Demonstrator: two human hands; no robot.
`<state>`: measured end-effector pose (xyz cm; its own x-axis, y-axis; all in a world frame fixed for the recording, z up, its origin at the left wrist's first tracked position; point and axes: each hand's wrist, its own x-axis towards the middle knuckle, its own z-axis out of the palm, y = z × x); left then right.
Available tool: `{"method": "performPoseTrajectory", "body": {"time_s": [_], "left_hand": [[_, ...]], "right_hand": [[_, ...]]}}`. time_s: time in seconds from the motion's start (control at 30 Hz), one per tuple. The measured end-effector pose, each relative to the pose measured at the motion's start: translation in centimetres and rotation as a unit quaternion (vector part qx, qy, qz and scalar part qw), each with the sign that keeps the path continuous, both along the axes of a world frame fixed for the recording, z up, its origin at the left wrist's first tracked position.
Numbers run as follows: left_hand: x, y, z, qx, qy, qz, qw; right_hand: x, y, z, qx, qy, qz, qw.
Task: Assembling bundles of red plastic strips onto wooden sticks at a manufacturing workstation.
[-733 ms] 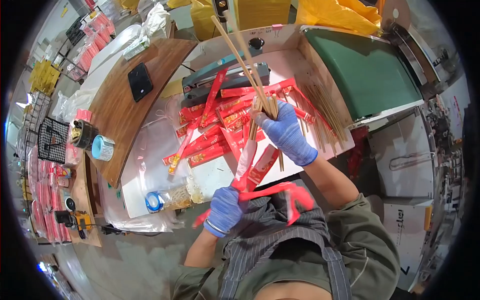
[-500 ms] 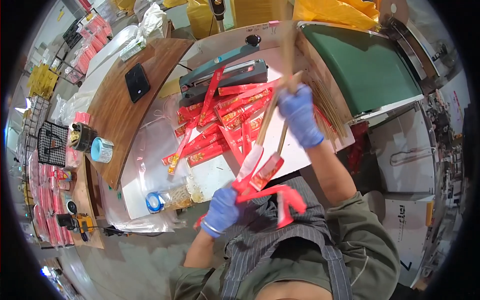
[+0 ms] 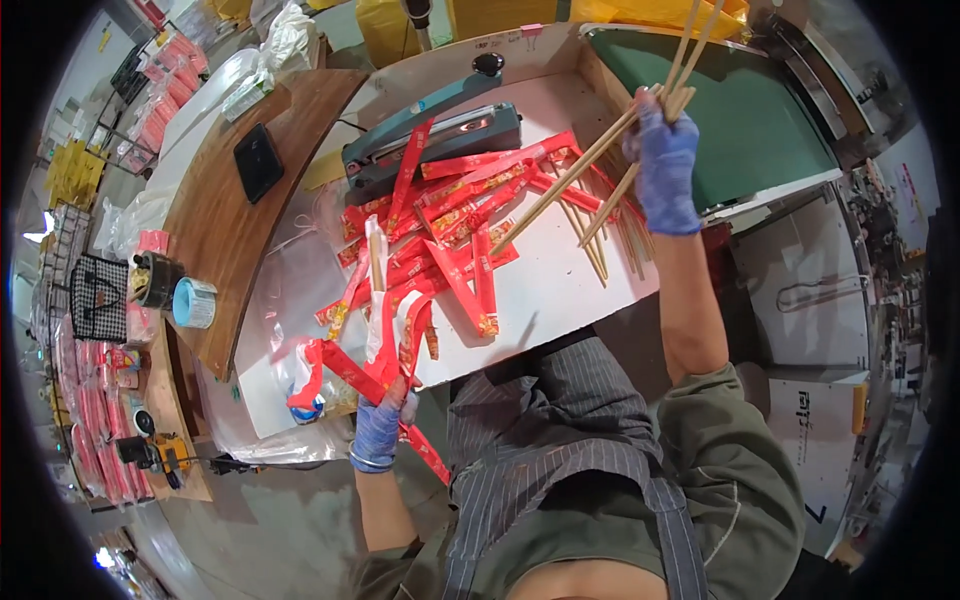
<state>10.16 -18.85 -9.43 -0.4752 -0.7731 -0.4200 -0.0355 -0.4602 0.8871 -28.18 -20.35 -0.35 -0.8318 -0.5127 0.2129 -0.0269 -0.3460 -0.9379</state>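
Observation:
My left hand point(image 3: 378, 432), in a blue glove, is closed around several red paper sleeves point(image 3: 355, 375) at the near edge of the table. One of them points away from me and has the end of a brown stick point(image 3: 376, 262) showing in its white-edged mouth. Others bend out to the left and hang below the hand. Over at the right, my blue-gloved right hand point(image 3: 667, 170) grips a few long wooden sticks point(image 3: 572, 188) fanned out at different angles. Between the hands lies a loose pile of flat printed red sleeves point(image 3: 470, 215).
A grey-blue bar sealer point(image 3: 440, 140) stands behind the pile. More wooden sticks point(image 3: 632, 240) lie beneath my right hand. To the left, a curved brown board point(image 3: 225, 215) bears a black phone point(image 3: 259, 162) and a roll of tape point(image 3: 194, 302). A green-topped surface point(image 3: 740, 130) adjoins at right.
My right hand has swung right with its sticks, away from the sleeves in my left hand. My left hand has moved left with the sleeves, one of which now points away from me.

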Motion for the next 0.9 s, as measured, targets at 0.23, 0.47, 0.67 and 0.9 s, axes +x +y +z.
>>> {"method": "performPoseTrajectory", "body": {"time_s": [0.23,0.47,0.67,0.9], "left_hand": [[-0.7,-0.1,0.1,0.003,0.001,-0.022,1.0],[0.4,0.2,0.1,0.031,0.006,0.006,0.999],[0.0,0.3,-0.9,0.028,0.029,0.001,0.999],[0.3,-0.1,-0.7,0.04,0.025,0.029,0.998]], "right_hand": [[8.6,2.4,-11.6,0.089,0.384,0.005,0.919],[1.5,0.5,-6.1,0.273,0.448,-0.065,0.849],[-11.7,-1.1,-13.3,0.596,0.438,-0.093,0.667],[-9.2,-1.8,-14.8,0.493,0.519,-0.095,0.693]]}}
